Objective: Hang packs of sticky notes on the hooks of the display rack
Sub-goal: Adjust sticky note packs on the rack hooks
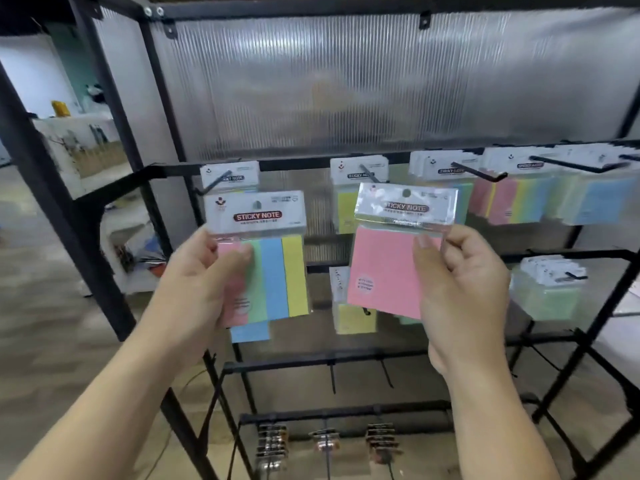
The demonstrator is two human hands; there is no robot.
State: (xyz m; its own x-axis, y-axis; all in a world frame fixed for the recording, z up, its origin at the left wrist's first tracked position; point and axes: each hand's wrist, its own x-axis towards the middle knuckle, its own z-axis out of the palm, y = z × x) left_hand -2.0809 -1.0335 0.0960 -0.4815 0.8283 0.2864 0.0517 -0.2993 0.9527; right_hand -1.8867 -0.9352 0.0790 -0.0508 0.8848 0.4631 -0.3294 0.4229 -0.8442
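Observation:
My left hand grips a striped sticky note pack with pink, green, blue and yellow strips, held upright in front of the rack's left hook. My right hand pinches a pink sticky note pack by its upper right corner, tilted slightly, below the middle hook. Both packs have a white "STICKY NOTE" header with a hang hole. One pack hangs on the left hook behind the striped pack.
The black display rack has a ribbed translucent back panel. Several packs hang on the hooks at upper right and at lower right. Yellow packs hang lower in the middle. Small clipped items hang on the bottom rail.

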